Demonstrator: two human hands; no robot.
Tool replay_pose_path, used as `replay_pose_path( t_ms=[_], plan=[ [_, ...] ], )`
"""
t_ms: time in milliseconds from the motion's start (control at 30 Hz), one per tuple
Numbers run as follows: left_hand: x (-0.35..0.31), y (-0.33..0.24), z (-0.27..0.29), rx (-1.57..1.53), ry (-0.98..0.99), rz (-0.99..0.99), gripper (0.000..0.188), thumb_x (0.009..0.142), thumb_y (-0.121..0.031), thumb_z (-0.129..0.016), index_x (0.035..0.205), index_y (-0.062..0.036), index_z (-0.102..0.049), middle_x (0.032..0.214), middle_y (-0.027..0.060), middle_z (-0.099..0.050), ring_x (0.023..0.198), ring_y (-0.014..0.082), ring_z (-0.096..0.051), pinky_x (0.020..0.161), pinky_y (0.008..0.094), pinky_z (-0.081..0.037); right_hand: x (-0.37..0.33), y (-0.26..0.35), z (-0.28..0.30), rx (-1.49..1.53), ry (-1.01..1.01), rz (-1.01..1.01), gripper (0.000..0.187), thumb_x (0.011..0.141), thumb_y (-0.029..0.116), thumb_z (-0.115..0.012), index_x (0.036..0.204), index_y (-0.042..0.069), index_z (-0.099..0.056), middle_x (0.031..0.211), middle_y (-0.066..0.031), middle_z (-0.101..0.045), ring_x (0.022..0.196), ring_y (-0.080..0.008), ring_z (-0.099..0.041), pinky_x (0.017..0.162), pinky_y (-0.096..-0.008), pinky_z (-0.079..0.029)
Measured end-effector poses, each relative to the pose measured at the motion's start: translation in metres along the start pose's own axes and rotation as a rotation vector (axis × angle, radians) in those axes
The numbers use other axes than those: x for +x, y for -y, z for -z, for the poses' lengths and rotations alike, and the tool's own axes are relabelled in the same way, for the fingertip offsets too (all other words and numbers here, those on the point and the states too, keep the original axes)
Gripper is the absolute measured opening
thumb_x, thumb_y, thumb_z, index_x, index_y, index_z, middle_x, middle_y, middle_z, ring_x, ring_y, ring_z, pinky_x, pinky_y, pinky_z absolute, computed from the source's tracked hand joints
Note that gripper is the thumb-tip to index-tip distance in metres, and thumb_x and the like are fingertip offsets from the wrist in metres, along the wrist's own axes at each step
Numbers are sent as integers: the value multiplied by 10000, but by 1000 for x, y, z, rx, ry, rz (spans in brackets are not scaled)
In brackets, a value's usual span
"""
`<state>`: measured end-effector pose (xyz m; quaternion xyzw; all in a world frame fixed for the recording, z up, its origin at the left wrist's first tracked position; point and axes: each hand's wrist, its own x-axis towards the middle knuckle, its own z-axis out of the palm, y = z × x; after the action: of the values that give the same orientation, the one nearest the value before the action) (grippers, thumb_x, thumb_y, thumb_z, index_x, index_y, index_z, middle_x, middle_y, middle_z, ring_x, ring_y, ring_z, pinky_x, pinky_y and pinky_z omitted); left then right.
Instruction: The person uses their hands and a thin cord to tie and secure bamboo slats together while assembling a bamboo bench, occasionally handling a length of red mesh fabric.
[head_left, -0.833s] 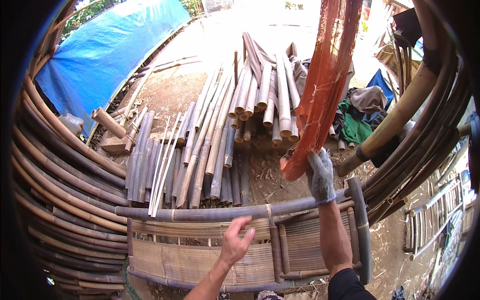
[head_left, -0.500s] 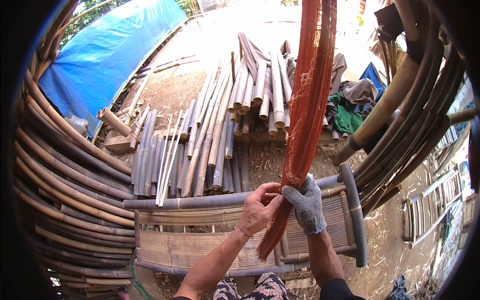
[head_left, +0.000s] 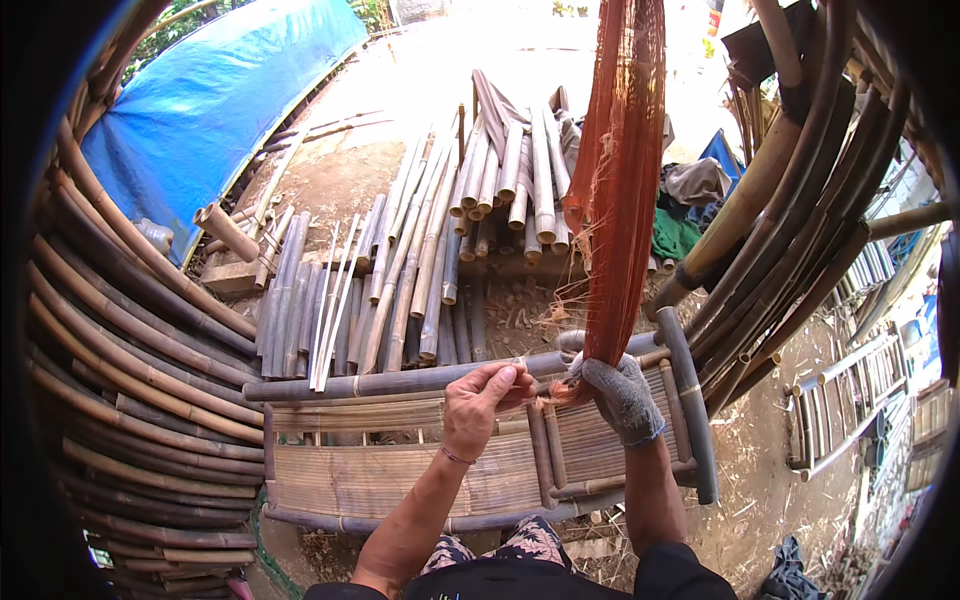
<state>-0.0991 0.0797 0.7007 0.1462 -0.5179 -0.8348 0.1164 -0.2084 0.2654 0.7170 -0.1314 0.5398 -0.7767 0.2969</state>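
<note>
A long bundle of rust-red fibre strands comes down from the top edge, with frayed, loose threads along its left side. My right hand, in a grey knit glove, is closed around its lower end, where a short tuft sticks out to the left. Just left of that tuft is my bare left hand, thumb and fingers pinched together. Whatever lies in the pinch is too small to make out. Both hands are above a bamboo bench with a slatted top.
Cut bamboo poles lie piled beyond the bench. Curved bamboo lengths are stacked on the left, and more bent poles rise on the right. A blue tarp covers the far left. A bamboo frame lies at right.
My left hand has come off the bundle and moved left. The bundle's lower end, which hung below my hands, is now gathered in my gloved right hand.
</note>
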Motion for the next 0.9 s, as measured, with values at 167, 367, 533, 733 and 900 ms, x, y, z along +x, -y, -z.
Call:
replay_pose_path(
  t_ms=[167, 367, 533, 733, 900],
  plan=[
    [-9, -16, 29, -268, 17, -32, 199, 1005, -154, -535, 994, 7, -652, 778, 61, -654, 727, 149, -678, 758, 330, -618, -2, -6, -15, 228, 23, -38, 273, 947, 273, -663, 1056, 39, -574, 811, -53, -631, 741, -143, -644, 665, -272, -545],
    [-31, -56, 10, 26, -13, -165, 198, 1004, -160, -563, 1002, 9, -666, 693, -15, -539, 601, 37, -491, 596, 230, -530, 115, -11, 48, -972, -546, 704, 807, 773, 200, -760, 1428, -48, -359, 1062, -168, -649, 790, -225, -639, 724, -313, -548],
    [-45, -88, -22, 306, 49, -267, 167, 985, -115, -593, 999, 16, -696, 747, -15, -562, 626, 45, -492, 550, 195, -404, 234, 12, 141, -681, -788, 305, 667, 846, 188, -692, 1402, -35, -399, 968, -135, -643, 680, -176, -622, 509, -303, -532],
    [-38, -75, 19, 317, -170, -246, 144, 950, -70, -599, 957, 18, -713, 829, -21, -557, 673, 25, -418, 577, 195, -311, 322, 8, 248, -1140, -712, 729, 198, 961, 131, -487, 1103, 41, -590, 832, -120, -617, 603, -206, -617, 496, -333, -495],
    [-20, -53, 34, 365, -210, -38, 140, 957, -80, -594, 974, 17, -694, 901, 20, -595, 711, 46, -467, 597, 208, -368, 376, 19, 216, -1129, -641, 655, 265, 884, 93, -563, 1137, 24, -598, 963, -191, -681, 880, -368, -656, 781, -399, -510]
  ],
)
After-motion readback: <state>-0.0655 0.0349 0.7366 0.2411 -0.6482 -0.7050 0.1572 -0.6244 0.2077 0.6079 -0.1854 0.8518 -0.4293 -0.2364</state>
